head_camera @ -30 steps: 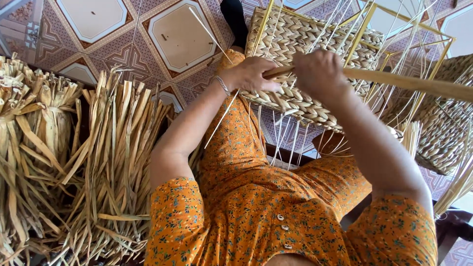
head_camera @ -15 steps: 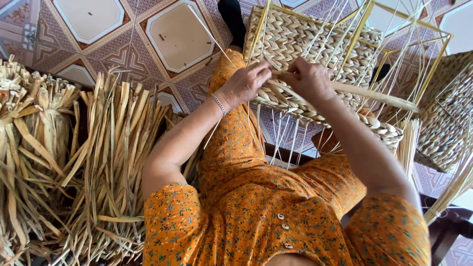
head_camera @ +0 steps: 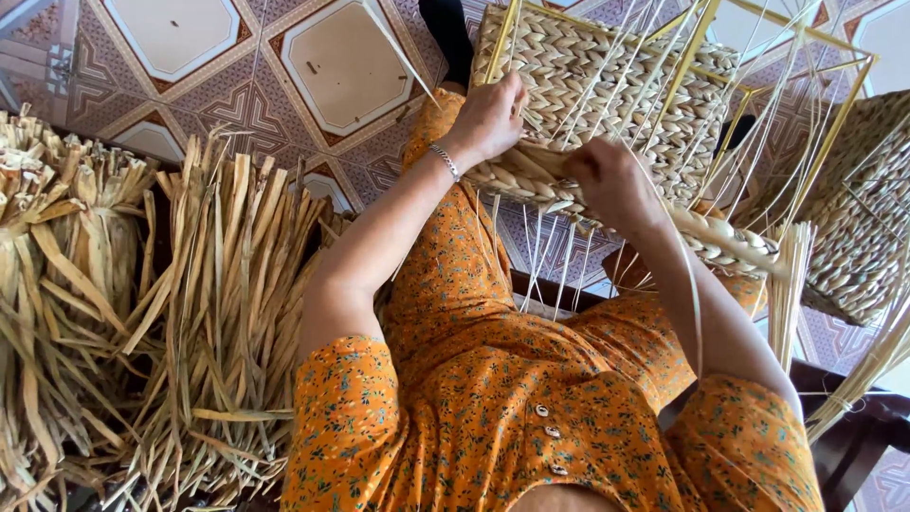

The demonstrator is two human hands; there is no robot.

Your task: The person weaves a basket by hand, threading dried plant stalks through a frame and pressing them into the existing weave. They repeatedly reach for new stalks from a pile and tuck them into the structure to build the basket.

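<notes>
I am working on a half-woven basket (head_camera: 607, 85) of pale braided straw on a yellow wire frame (head_camera: 697, 47), which is resting across my lap above my orange dress (head_camera: 493, 379). My left hand (head_camera: 493, 118) is pressing on its near edge, grip closing around the thick braid (head_camera: 531, 175). My right hand (head_camera: 616, 185) is clenching the same braid just beside it, grip tight. Loose straw bundles (head_camera: 190, 313) are lying to my left on the patterned tile floor (head_camera: 237, 85); another woven basket (head_camera: 853, 218) is sitting at my right.
</notes>
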